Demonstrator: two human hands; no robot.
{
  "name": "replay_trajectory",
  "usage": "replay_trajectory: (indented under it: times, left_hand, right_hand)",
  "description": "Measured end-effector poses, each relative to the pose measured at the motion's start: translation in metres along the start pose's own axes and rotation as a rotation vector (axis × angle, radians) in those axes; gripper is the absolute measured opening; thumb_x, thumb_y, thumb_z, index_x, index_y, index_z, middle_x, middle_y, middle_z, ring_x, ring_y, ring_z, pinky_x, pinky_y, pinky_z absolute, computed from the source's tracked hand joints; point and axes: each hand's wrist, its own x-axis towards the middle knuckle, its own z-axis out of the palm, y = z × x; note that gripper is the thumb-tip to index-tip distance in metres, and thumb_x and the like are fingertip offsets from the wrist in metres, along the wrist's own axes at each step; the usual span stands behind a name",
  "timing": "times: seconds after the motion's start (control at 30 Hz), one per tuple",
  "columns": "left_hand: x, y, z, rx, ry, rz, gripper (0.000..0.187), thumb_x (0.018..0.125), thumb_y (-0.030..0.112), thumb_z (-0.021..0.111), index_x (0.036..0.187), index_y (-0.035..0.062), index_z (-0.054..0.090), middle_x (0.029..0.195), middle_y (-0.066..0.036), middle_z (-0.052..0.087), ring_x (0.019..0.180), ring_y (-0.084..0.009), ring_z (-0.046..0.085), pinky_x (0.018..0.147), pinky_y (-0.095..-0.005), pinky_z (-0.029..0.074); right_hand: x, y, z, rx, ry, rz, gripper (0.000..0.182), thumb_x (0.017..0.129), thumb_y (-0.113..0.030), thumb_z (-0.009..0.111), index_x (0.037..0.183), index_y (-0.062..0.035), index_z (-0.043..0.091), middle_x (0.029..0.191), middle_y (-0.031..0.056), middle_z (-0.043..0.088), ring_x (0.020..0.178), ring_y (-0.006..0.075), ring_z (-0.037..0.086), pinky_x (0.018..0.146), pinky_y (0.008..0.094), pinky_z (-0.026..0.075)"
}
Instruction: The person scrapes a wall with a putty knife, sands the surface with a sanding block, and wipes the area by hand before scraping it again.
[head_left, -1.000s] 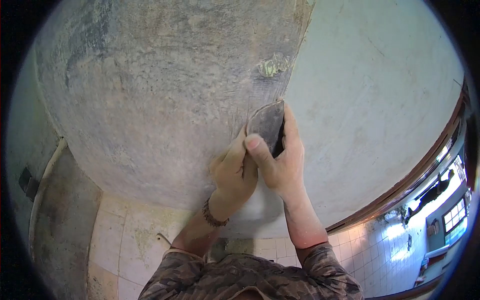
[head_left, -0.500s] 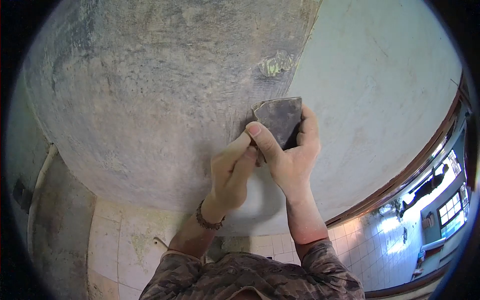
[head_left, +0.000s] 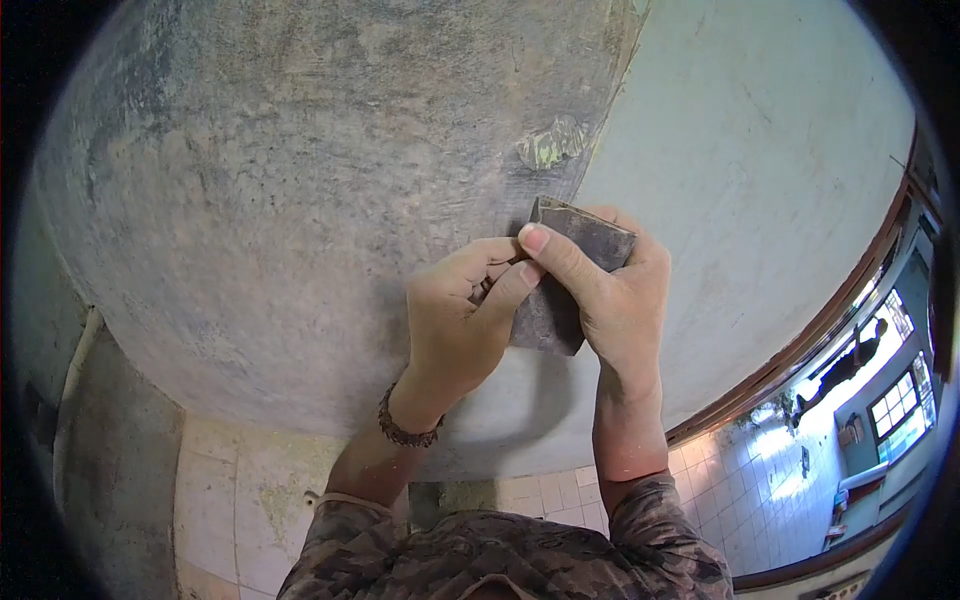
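Observation:
A folded piece of dark grey sandpaper (head_left: pixel 549 318) is held in front of the wall, its layered edge facing up. My right hand (head_left: pixel 626 300) grips it, thumb across the front and fingers behind. At its left side, my left hand (head_left: pixel 455 308) pinches the paper between thumb and bent fingers. Both thumbs are close together near the fold. A beaded bracelet (head_left: pixel 408 420) circles my left wrist. Behind the hands, the wall is scraped grey (head_left: pixel 320 220) on the left and painted pale green (head_left: pixel 760 200) on the right.
A patch of chipped greenish paint (head_left: pixel 553 146) marks the wall above my hands. At the lower left a pipe (head_left: pixel 75 370) runs along a corner. Pale floor tiles (head_left: pixel 745 490) and a window (head_left: pixel 898 405) lie to the right, where another person (head_left: pixel 850 362) appears far off.
The sandpaper has turned and now hangs lower between my hands. My left hand has moved up along its side, and my right hand has shifted slightly right.

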Motion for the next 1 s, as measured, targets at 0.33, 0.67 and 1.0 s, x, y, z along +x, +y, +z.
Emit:
replay_trajectory:
  times: [0.33, 0.67, 1.0]
  left_hand:
    - [0.033, -0.004, -0.03, 0.651, 0.335, 0.744, 0.023, 0.084, 0.009, 0.066, 0.106, 0.007, 0.072, 0.102, -0.01, 0.067, 0.091, -0.0274, 0.063, 0.084, -0.037, 0.048]
    - [0.052, -0.005, -0.026, 1.011, 0.173, 0.619, 0.041, 0.085, 0.026, 0.062, 0.125, 0.0186, 0.067, 0.149, -0.019, 0.042, 0.142, -0.0367, 0.033, 0.116, -0.0538, 0.014]
    - [0.053, -0.01, -0.023, 1.092, 0.107, 0.654, 0.037, 0.089, 0.022, 0.058, 0.124, 0.0268, 0.069, 0.155, -0.019, 0.034, 0.145, -0.0366, 0.026, 0.118, -0.0549, 0.007]
  right_hand:
    - [0.036, -0.008, 0.0, -0.093, 0.26, -0.14, 0.029, 0.078, -0.019, 0.079, 0.088, 0.0075, 0.071, 0.074, 0.0098, 0.071, 0.067, 0.0117, 0.065, 0.062, 0.0255, 0.051]
    - [0.037, -0.002, 0.005, -0.226, 0.262, -0.247, 0.029, 0.077, -0.021, 0.078, 0.085, 0.0061, 0.072, 0.07, 0.0127, 0.071, 0.063, 0.0126, 0.063, 0.06, 0.0286, 0.051]
    - [0.047, -0.01, -0.006, -0.211, 0.216, -0.238, 0.033, 0.078, -0.026, 0.077, 0.09, 0.0045, 0.073, 0.076, 0.018, 0.072, 0.069, 0.0195, 0.069, 0.068, 0.031, 0.053]
